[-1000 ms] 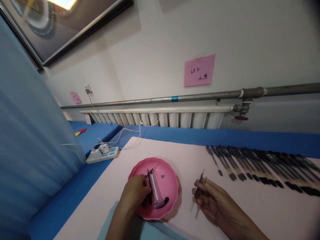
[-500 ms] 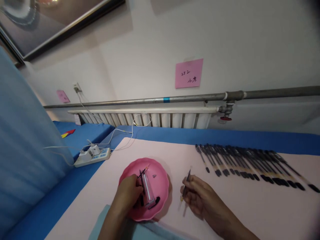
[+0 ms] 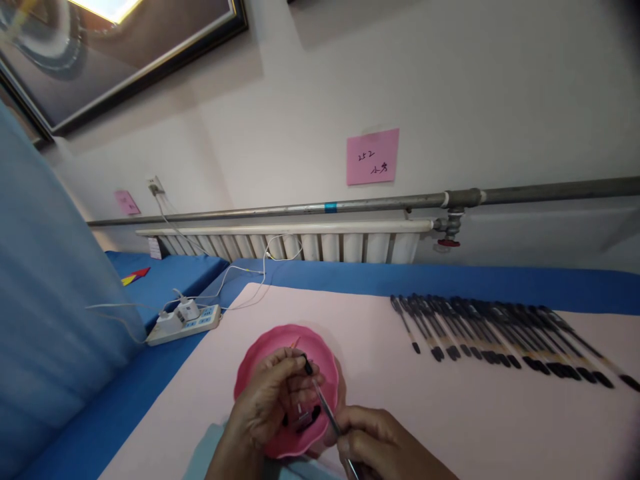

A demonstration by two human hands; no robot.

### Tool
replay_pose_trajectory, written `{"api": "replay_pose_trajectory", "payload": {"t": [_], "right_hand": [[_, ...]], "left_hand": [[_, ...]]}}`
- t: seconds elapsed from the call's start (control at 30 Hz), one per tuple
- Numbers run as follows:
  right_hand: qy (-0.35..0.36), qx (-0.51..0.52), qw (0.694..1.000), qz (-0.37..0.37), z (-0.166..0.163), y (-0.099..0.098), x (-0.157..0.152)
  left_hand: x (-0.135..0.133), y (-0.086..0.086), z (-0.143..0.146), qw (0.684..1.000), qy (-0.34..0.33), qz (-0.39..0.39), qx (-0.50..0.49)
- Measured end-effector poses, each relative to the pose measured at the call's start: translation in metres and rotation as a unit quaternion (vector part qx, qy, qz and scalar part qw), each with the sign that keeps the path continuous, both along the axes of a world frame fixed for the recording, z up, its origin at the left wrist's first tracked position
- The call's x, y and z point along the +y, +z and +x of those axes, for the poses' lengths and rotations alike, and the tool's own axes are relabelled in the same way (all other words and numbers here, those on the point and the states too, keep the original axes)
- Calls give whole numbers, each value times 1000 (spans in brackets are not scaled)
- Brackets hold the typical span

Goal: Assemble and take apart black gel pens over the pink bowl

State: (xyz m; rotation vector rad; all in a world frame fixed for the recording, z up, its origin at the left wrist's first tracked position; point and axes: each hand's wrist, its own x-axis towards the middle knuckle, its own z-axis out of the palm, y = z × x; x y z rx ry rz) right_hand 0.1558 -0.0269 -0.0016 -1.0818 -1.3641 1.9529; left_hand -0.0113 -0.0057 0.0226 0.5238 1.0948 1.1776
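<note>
Both hands meet over a pink scalloped dish point(image 3: 255, 357) at the near edge of the pale pink mat point(image 3: 450, 413). My right hand point(image 3: 373, 443) is closed around a clear pen barrel point(image 3: 327, 410) that slants up and to the left. My left hand point(image 3: 273, 397) pinches the barrel's dark upper end with its fingertips. Small black pen parts point(image 3: 313, 415) lie in the dish under the hands.
A row of several assembled black pens point(image 3: 500, 333) lies on the mat at the right. A white power strip point(image 3: 183, 323) with chargers and cables sits on the blue cloth to the left. Behind runs a radiator point(image 3: 300, 243) and a metal pipe point(image 3: 525, 193), with a pink note point(image 3: 373, 157) on the wall.
My right hand has moved left from the mat to the dish with its pen barrel. My left hand has lifted out of the dish and taken hold of the barrel's top end.
</note>
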Motion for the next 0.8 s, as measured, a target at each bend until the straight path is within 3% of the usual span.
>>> {"api": "replay_pose_trajectory", "payload": {"t": [0.27, 0.47, 0.8], "right_hand": [[67, -14, 997, 30, 9, -7, 9], [49, -7, 998, 31, 10, -14, 10], [43, -2, 999, -9, 8, -5, 11]], "left_hand": [[-1, -6, 2, 1000, -22, 5, -14], [-2, -6, 4, 1000, -15, -2, 4], [-1, -6, 3, 1000, -13, 0, 21]]}}
